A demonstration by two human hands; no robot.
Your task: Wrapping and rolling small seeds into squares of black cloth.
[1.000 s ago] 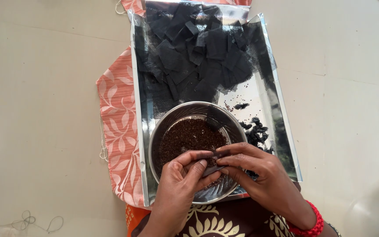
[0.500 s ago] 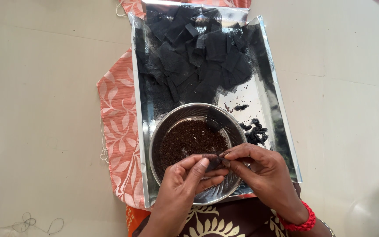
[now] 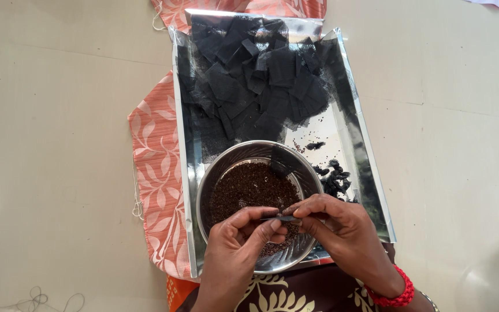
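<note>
Both hands meet over the near rim of a round steel bowl point(image 3: 215, 179). The left hand point(image 3: 239, 242) and right hand point(image 3: 336, 222) each close their fingertips in a tight grip on one small dark mesh piece point(image 3: 283, 218), pinched between them, knuckles up, wrists bent inward. Below it lies coarse brown seed point(image 3: 248, 186) filling the bowl. The bowl sits in a shiny foil tray point(image 3: 371, 190), with a heap of black mesh squares point(image 3: 261, 81) at its far end. An orange patterned cloth point(image 3: 157, 185) lies beneath.
</note>
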